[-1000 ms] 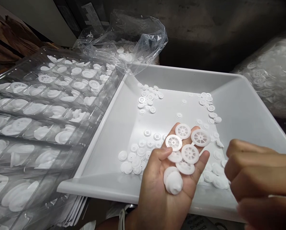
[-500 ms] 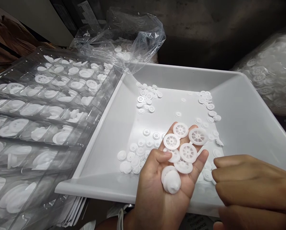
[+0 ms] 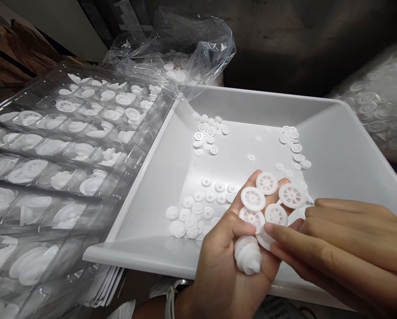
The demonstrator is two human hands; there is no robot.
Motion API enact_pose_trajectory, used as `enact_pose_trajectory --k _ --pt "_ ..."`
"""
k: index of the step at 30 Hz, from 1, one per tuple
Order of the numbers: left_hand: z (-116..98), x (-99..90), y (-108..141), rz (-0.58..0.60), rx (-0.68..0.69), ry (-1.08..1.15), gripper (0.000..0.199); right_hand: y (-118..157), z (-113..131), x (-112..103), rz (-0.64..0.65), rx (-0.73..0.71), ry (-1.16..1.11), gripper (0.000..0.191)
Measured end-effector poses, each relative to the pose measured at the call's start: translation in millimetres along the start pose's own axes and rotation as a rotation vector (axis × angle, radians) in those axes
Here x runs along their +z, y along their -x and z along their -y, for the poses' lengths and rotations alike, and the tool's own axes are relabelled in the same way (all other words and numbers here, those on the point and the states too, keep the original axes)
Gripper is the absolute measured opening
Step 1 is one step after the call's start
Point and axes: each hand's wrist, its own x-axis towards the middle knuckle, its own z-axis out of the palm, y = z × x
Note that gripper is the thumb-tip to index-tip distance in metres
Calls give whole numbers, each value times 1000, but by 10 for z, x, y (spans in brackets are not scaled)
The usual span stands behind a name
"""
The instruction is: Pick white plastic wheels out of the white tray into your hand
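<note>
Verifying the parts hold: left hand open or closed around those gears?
Open: the left hand lies palm up, fingers extended, with the white plastic gears resting loose on it, not gripped.

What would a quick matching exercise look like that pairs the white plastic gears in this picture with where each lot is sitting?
Things:
1. Stepped toothed gear
2. Small white gears
3. Rows of large white gears
4. Bagged white gears

Places:
A. Beyond the far right corner of the white tray
B. In the clear blister tray
C. On the palm of the left hand
D. On the floor of the white tray

Pairs: 1C, 2D, 3B, 4A.
</note>
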Motion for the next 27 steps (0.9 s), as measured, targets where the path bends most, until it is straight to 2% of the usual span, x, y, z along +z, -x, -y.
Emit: enact_pose_trajectory --k 3,6,10,19,27 --pt "-6 6 -19 17 -8 22 64 24 -51 54 29 -58 52 42" --pt "-12 4 -48 22 -12 46 66 24 -101 113 -18 -90 39 47" --pt "-6 -8 -54 40 -12 89 63 -19 -109 174 -85 -35 -11 44" --pt "9 7 -59 128 -4 64 55 -63 -96 185 -112 -118 45 43" --pt "-2 -59 -28 151 -26 -34 53 48 -125 181 -90 -192 154 31"
